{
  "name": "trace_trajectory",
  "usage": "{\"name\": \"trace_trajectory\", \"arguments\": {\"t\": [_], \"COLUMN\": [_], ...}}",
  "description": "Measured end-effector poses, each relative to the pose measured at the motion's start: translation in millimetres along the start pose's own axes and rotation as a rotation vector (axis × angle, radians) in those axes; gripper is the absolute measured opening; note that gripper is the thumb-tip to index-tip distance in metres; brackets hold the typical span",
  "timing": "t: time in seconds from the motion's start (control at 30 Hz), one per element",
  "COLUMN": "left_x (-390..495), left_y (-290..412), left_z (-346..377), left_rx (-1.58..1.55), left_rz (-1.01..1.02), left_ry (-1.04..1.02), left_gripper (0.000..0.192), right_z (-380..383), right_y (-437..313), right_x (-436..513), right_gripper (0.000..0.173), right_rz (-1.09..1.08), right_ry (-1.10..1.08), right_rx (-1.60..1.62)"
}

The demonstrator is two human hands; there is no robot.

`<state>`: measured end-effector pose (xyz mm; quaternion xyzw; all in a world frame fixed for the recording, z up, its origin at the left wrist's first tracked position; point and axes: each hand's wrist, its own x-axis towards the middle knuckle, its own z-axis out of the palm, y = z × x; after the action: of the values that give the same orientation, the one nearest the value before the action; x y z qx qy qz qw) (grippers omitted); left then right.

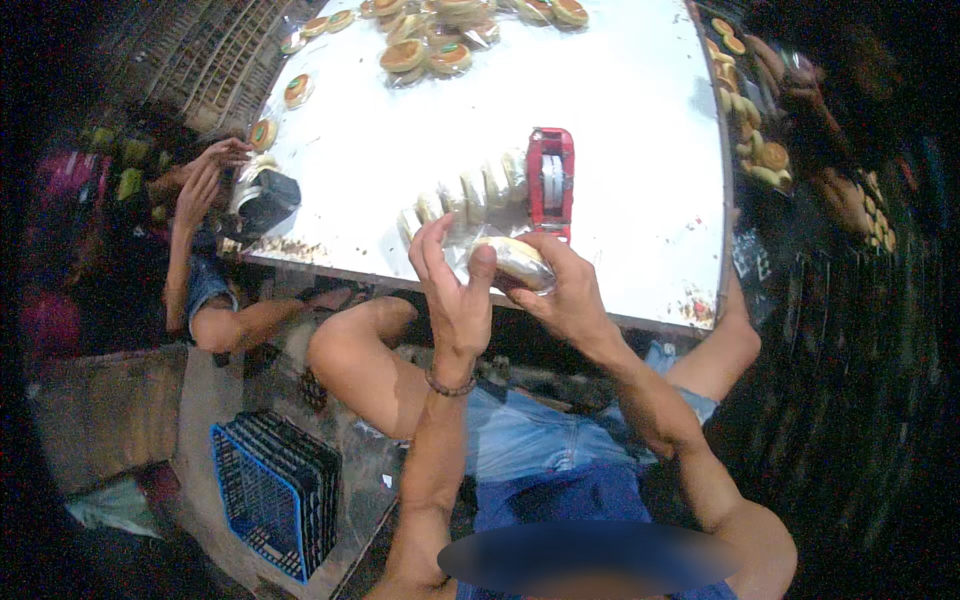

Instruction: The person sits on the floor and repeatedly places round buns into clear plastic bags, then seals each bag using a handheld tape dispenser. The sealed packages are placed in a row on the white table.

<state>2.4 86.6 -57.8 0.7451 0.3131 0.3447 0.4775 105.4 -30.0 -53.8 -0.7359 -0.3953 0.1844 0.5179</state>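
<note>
My right hand (pixel 571 289) grips a round bun (pixel 517 262) in clear plastic film, above the near edge of the white table. At the bun's left end is my left hand (pixel 457 300), its fingers apart and its thumb overlapping the film; whether it presses on it is unclear. Just beyond my hands stands a red tape dispenser (pixel 551 180) with a pale roll inside. Left of the dispenser, several wrapped pastries (pixel 472 191) lean on edge in a row, partly hidden by my left fingers.
More wrapped buns (pixel 427 56) are piled at the far side of the white table (pixel 630 150). Another person's hands (pixel 206 176) are beside a dark object (pixel 266 202) at the left edge. Unwrapped buns (pixel 769 157) lie beyond the right edge. Stacked plastic baskets (pixel 277 487) stand lower left.
</note>
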Motion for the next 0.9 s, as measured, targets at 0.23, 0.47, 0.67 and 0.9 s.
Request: {"name": "trace_trajectory", "arguments": {"t": [0.23,0.47,0.67,0.9], "left_x": [8,75,81,85], "left_y": [-39,-125,-150,-105], "left_z": [-50,-45,-51,-68], "left_rx": [-0.582,0.08,0.061,-0.089], "left_rz": [-0.44,-0.455,-0.538,-0.432], "left_ry": [0.217,0.155,0.008,0.145], "left_gripper": [0.066,0.062,0.075,0.092], "right_z": [37,11,-19,46], "right_y": [-11,13,20,116], "right_x": [-9,-11,61,283], "right_gripper": [0.087,0.079,0.049,0.039], "right_rz": [-0.264,0.002,0.148,-0.367], "right_ry": [-0.213,-0.222,-0.185,0.018], "right_rx": [0.057,0.065,0.0,-1.017]}}
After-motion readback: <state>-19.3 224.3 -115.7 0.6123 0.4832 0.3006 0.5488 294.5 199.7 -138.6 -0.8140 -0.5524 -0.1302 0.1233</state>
